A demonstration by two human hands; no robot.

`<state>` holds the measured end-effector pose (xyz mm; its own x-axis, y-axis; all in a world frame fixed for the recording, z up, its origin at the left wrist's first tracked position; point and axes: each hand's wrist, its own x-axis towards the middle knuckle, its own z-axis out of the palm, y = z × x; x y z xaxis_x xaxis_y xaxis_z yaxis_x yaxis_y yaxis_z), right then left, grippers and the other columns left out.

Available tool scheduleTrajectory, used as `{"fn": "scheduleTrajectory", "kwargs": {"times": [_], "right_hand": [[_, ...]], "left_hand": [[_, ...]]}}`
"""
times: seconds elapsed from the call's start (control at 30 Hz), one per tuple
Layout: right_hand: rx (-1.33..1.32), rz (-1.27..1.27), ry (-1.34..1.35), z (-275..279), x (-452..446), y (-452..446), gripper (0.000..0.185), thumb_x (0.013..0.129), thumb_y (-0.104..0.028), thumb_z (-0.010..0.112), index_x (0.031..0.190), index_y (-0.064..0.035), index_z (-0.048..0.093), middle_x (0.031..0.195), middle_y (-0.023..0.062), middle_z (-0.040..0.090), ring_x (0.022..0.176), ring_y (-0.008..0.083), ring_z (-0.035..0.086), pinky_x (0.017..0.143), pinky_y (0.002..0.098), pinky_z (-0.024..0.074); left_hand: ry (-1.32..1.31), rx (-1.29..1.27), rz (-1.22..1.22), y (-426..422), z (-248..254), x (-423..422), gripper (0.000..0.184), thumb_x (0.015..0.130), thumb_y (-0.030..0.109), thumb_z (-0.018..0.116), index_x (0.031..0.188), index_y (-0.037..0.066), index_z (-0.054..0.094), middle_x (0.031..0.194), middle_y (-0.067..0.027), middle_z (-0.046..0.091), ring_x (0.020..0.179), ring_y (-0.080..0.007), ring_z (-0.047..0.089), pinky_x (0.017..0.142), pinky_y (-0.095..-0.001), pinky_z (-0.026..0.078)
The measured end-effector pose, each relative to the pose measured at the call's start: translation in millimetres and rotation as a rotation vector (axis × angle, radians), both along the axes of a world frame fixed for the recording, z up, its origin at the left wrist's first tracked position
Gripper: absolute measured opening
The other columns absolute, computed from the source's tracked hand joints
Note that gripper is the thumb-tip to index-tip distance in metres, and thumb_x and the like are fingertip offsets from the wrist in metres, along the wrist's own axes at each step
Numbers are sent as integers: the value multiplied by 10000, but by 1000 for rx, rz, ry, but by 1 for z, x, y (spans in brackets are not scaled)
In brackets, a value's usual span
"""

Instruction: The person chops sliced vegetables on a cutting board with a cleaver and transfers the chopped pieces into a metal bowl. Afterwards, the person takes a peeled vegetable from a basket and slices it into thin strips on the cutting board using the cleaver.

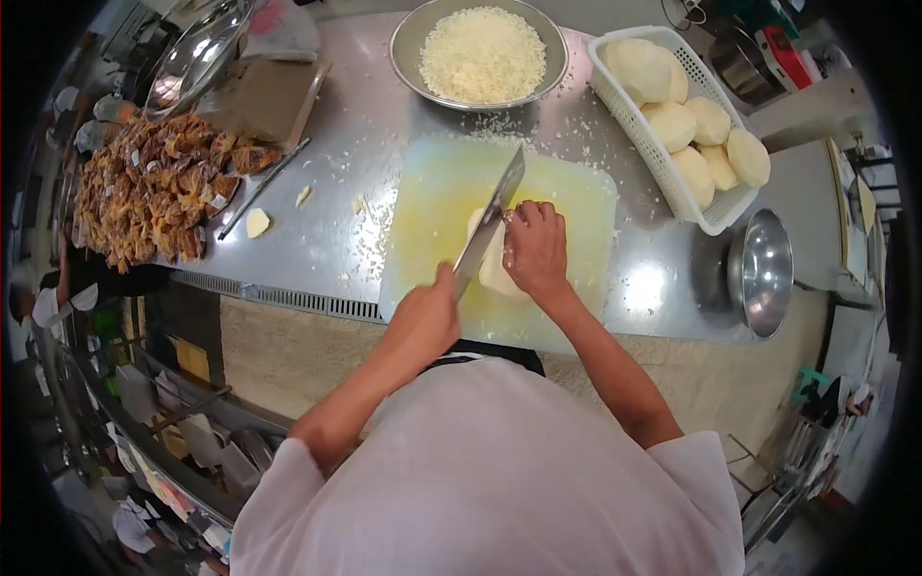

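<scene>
Left hand's (424, 319) gripping one knife (492, 213), right hand's (538, 252) steadying one block (498, 276) on the board (582, 230), one basket's (725, 213) sitting right of it.

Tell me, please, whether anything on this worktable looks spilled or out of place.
Yes, pale crumbs lie scattered on the steel table between the large bowl and the cutting board, and left of the board. They look spilled, since similar bits lie in the bowl. A larger pale piece lies loose beside the thin rod.
</scene>
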<state>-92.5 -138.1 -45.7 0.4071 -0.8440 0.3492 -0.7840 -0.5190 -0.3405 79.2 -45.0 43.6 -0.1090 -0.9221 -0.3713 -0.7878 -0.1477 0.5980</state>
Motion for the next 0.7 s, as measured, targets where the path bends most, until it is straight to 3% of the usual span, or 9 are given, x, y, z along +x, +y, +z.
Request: {"fn": "scheduleTrajectory", "kwargs": {"times": [0.13,0.2,0.3,0.4,0.5,0.63,0.7], "right_hand": [[18,12,-24,0,-4,-1,279,693,-69,629,971,-53,621,948,101,542,947,299,505,799,423,407],[15,3,-20,0,-1,-2,283,688,-65,626,971,-51,621,952,102,543,951,300,504,802,425,408],[-7,30,-30,1,-2,0,295,678,-60,625,972,-46,619,952,105,547,956,304,503,803,425,408],[35,1,-12,-1,-1,1,301,672,-58,625,973,-41,618,950,110,551,959,309,504,806,425,409],[9,-11,-79,1,-2,2,291,676,-58,623,966,-38,617,944,117,552,956,316,506,805,427,410],[9,-19,-53,0,-1,3,266,689,-56,620,955,-34,621,946,121,553,961,322,508,807,433,412],[-16,-3,-46,0,-5,-1,260,692,-55,620,951,-33,623,945,122,553,962,323,508,807,434,413]], "left_hand": [[15,127,23,19,-20,-3,344,795,-32,491,1116,-126,410,701,-309,588,688,-484,597,622,-528,470],[-13,-53,-29,0,-67,-18,323,797,-37,484,1100,-122,414,691,-308,590,684,-484,599,616,-530,473],[39,-175,-44,-37,-86,-22,308,797,-34,487,1083,-125,415,676,-304,589,677,-484,602,611,-529,478],[15,-50,-13,-13,-19,-9,305,792,-31,495,1071,-126,415,677,-305,587,674,-485,602,612,-530,478],[25,114,-11,14,6,2,308,790,-29,505,1066,-129,412,694,-311,592,681,-487,605,611,-532,479],[-22,-37,-44,-4,-71,-19,297,777,-29,514,1039,-126,414,720,-324,600,695,-489,611,629,-538,488],[-1,-106,-33,-32,-87,-22,300,773,-28,519,1037,-126,415,725,-326,602,698,-489,612,635,-538,492]]}}
